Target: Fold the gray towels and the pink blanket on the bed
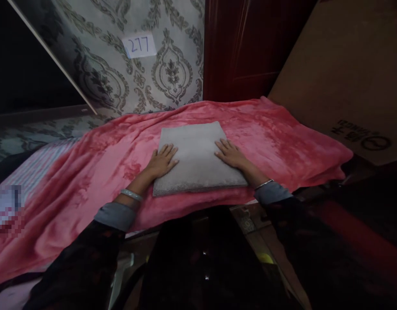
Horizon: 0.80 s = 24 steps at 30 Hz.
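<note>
A grey, soft-looking cloth point(195, 155), folded into a flat square like a towel, lies on a pink plush blanket point(269, 142). My left hand point(162, 161) rests flat on its left edge with the fingers stretched out. On the opposite side, my right hand point(230, 153) lies palm down near the right edge, fingers spread. Neither hand grips anything. The near edge of the cloth shows thick, layered folds.
Behind the blanket stands a patterned wall point(172, 64) with a paper marked 277 point(139, 45). A dark red door or panel point(240, 47) adjoins it. At right leans a large cardboard box point(353, 77). A dark screen-like panel point(27, 64) is at upper left.
</note>
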Each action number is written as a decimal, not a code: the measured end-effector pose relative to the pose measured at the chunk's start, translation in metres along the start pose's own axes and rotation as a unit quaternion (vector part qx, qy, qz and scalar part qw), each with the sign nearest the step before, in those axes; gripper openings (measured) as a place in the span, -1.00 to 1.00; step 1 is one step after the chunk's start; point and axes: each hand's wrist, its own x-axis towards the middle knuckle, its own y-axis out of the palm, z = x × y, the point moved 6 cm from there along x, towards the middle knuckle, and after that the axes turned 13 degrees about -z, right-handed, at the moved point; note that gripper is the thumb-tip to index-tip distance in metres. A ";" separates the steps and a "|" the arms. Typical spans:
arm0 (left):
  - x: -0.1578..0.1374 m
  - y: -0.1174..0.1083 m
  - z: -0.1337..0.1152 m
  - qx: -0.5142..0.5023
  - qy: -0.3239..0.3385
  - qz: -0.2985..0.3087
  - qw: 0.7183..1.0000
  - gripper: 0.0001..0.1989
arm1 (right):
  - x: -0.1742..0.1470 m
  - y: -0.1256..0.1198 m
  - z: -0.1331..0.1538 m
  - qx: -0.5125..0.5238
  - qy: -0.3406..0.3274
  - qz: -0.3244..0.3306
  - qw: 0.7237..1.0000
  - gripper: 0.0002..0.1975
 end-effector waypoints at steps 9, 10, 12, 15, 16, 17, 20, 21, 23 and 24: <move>-0.052 -0.014 0.019 -0.050 -0.070 -0.053 0.995 -0.47 | -0.077 -0.017 -0.040 0.132 0.061 -0.122 0.982 -0.42; -0.058 -0.018 0.010 -0.046 -0.071 -0.080 0.993 -0.48 | -0.085 -0.017 -0.041 0.160 0.074 -0.143 0.974 -0.42; -0.070 -0.025 -0.022 -0.047 -0.035 -0.131 0.990 -0.50 | -0.097 -0.015 -0.040 0.213 0.095 -0.171 0.957 -0.40; -0.086 -0.024 -0.081 -0.065 0.069 -0.157 0.983 -0.46 | -0.106 -0.013 -0.035 0.262 0.123 -0.184 0.940 -0.34; -0.089 -0.022 -0.096 -0.065 0.089 -0.162 0.981 -0.44 | -0.106 -0.013 -0.033 0.269 0.131 -0.182 0.937 -0.32; -0.091 -0.019 -0.108 -0.060 0.098 -0.168 0.979 -0.44 | -0.107 -0.014 -0.031 0.275 0.137 -0.180 0.934 -0.32; -0.088 -0.016 -0.126 -0.035 0.096 -0.186 0.977 -0.45 | -0.107 -0.020 -0.026 0.327 0.148 -0.168 0.918 -0.31; -0.086 -0.017 -0.128 -0.026 0.096 -0.187 0.977 -0.47 | -0.107 -0.022 -0.024 0.361 0.153 -0.159 0.906 -0.31; -0.082 -0.018 -0.131 -0.007 0.113 -0.182 0.977 -0.53 | -0.108 -0.024 -0.022 0.451 0.178 -0.126 0.865 -0.28; -0.081 -0.019 -0.131 0.003 0.127 -0.176 0.976 -0.57 | -0.109 -0.024 -0.021 0.498 0.198 -0.105 0.838 -0.27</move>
